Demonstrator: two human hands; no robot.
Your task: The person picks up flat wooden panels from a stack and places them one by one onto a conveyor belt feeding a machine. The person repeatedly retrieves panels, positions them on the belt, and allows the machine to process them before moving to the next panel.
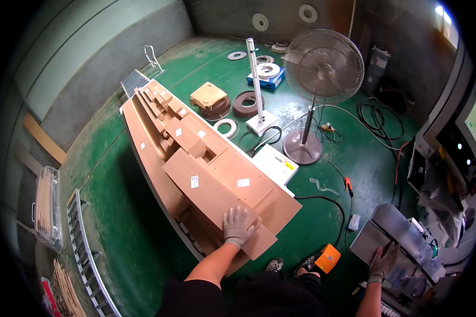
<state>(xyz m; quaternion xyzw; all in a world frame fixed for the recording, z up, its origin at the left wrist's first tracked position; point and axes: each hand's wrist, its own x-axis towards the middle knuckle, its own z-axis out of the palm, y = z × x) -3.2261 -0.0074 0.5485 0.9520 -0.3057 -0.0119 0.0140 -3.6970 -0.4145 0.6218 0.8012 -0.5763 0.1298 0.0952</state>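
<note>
So the left hand (237,226), in a light grey work glove, is lying palm-down with fingers spread on the near end of a long flat brown wooden board (217,198) with a small white sticker on it, pressing on it rather than gripping anything. That board sits on top of a big stack of brown wooden panels (164,132) (different lengths, several with little white labels) that runs from near the person's body off to the far left, all of it resting on a long white-edged cart (272,161) in the middle of the green painted floor (116,211). The right hand (382,261), also gloved, is way over on the near right, well apart from the stack, laid flat and open on the grey metal surface of a machine (381,224), fingers stretched out and not closed around anything. Just left of that hand there's a small orange box (328,258) on the floor, next to the person's patterned shoes (291,264). Farther back on the right stands a grey pedestal fan (322,68), with black cables (378,113) looped on the floor beside it, and past the stack there are several flat rolls of edge-banding tape (247,103) scattered around in brown and white.
</note>
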